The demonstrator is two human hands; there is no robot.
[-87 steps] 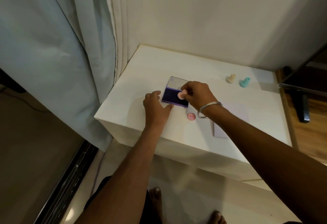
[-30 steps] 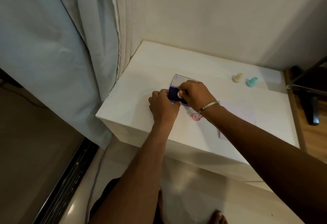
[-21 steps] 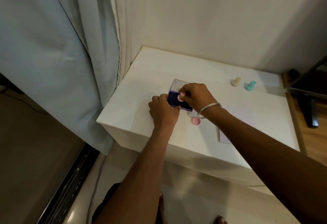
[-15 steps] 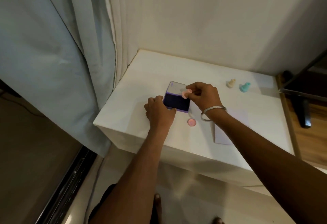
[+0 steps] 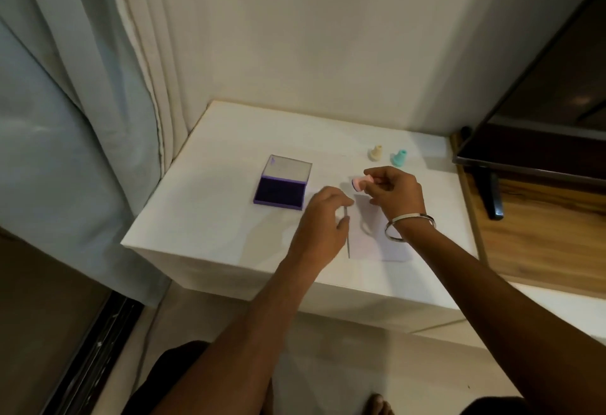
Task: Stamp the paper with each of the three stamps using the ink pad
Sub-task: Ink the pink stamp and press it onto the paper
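Pinching the pink stamp [image 5: 360, 182] between thumb and fingers, the right hand [image 5: 393, 194] holds it up in the air, tipped on its side, just above the far end of the paper [image 5: 377, 240]. The stamp is small and round with a wider flat face that points left. The paper is a pale sheet lying flat near the front edge of the table [image 5: 213, 185].

The left hand [image 5: 319, 224] is at the paper's left edge. Its fingers are curled and its thumb and a finger seem to pinch that edge, though the picture is a bit blurry there.

The ink pad [image 5: 282, 186] sits open to the left of the hands, apart from them. Its box is purple, the ink inside is dark, and its clear lid stands tipped back. 2 more stamps wait at the back of the table, close together: a cream stamp [image 5: 375, 152] and a teal stamp [image 5: 399, 157], both standing up.

A silver bangle [image 5: 410, 227] is on the right wrist. The table is white and boxy and sits in a corner. A cream wall [image 5: 328, 37] is behind it, and a light blue curtain [image 5: 65, 103] hangs on the left. A dark screen [image 5: 541, 112] on a wooden shelf [image 5: 541, 234] is on the right.
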